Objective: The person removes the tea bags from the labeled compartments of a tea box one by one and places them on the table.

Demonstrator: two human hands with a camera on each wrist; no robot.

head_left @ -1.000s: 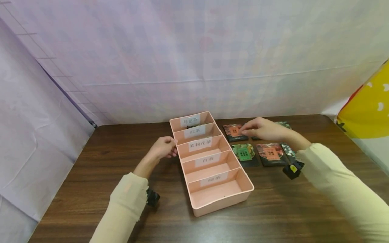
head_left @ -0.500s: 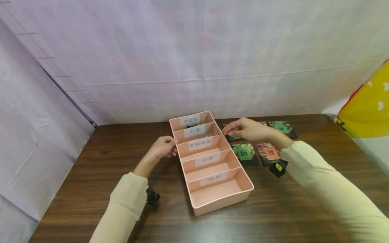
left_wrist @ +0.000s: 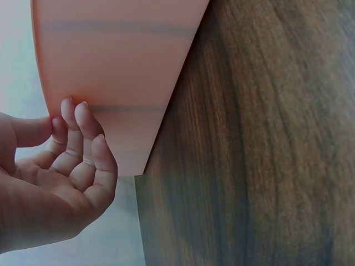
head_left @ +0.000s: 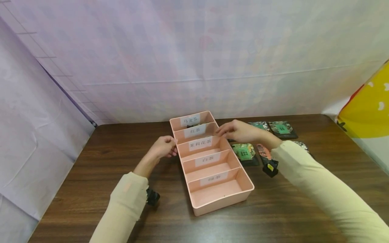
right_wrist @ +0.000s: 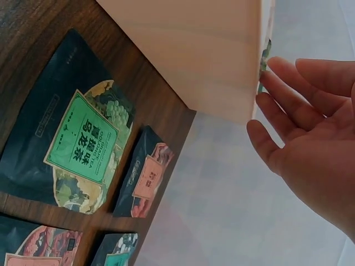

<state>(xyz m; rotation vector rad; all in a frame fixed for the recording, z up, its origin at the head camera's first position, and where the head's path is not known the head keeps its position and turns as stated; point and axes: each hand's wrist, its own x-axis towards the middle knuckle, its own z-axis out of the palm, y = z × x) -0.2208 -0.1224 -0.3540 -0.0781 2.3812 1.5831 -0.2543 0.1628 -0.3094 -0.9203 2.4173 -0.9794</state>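
Observation:
A long pink divided box [head_left: 223, 204] lies on the table, with labelled dividers across it. My left hand [head_left: 164, 147] is at its left side; in the left wrist view the thumb and index finger of the left hand [left_wrist: 72, 172] pinch the rim, the other fingers bent against the outer wall. My right hand [head_left: 238, 131] reaches over the right rim by the second compartment from the back. Loosely spread fingers of the right hand [right_wrist: 305, 105] meet the rim in the right wrist view, with no packet visible in them. A dark packet [head_left: 192, 126] shows in the rearmost compartment.
Several dark tea packets lie right of the box: a grape oolong packet [right_wrist: 83, 133] with a green label, a coral-labelled packet [right_wrist: 147, 180], and another green-labelled one [head_left: 282, 129] at the back right. A pale curtain [head_left: 194, 67] hangs behind the table.
My right hand has moved left from above the coral-labelled packet to the box's right rim, its fingers now reaching over it. The left hand and the box have stayed in place.

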